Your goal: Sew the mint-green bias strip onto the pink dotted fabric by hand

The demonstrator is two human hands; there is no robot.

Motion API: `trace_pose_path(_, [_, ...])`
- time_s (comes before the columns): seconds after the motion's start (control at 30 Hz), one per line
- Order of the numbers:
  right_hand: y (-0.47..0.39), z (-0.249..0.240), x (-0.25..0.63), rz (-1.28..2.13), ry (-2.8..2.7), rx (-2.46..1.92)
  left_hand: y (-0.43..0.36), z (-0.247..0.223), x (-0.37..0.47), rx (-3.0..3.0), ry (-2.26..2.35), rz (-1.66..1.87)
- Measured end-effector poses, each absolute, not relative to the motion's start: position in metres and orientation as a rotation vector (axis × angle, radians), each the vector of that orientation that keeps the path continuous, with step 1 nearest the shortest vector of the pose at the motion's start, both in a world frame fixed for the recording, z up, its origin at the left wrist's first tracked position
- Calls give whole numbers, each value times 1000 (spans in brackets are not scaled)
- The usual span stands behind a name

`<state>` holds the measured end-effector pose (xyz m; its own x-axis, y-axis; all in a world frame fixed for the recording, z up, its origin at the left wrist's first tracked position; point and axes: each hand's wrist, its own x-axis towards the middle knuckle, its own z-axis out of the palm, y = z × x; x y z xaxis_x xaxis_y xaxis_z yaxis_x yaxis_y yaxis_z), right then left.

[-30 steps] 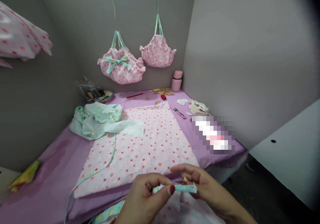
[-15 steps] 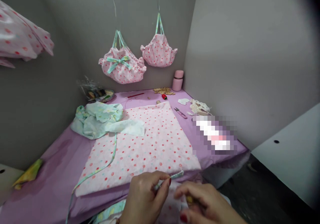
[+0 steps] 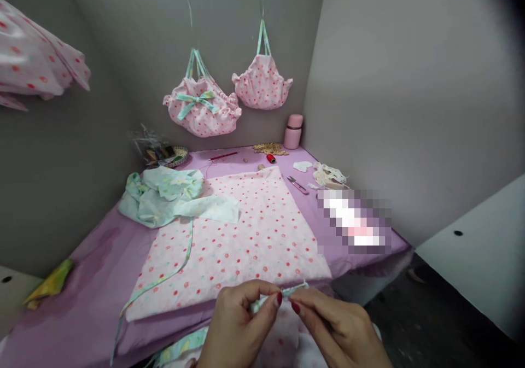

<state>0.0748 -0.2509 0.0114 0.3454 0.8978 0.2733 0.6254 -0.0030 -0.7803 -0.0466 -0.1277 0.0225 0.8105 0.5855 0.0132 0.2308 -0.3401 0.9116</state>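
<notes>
My left hand pinches a narrow green fabric strip between thumb and forefinger, its short end sticking out to the right. My right hand has thumb and forefinger brought together at the strip's lower edge; anything finer between those fingertips is too small to make out. Just beyond both hands, pink dotted fabric lies flat on the table. A long thin green strap curves across its left side and hangs over the front edge. Crumpled green fabric rests on the upper left corner.
On the purple table cloth are thread snips, a red spool, a pink bottle, a basket and off-white lace. Two dotted bags hang at the back wall.
My right hand has moved up and left to the strip, and its fingers have closed together there. My left hand keeps its pinch in nearly the same place.
</notes>
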Motion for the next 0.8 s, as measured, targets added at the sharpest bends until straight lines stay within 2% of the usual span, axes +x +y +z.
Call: trace_pose_path(0.8, [-252, 14, 79, 344, -1445, -1730, -127, 21, -47, 1840, 575, 400])
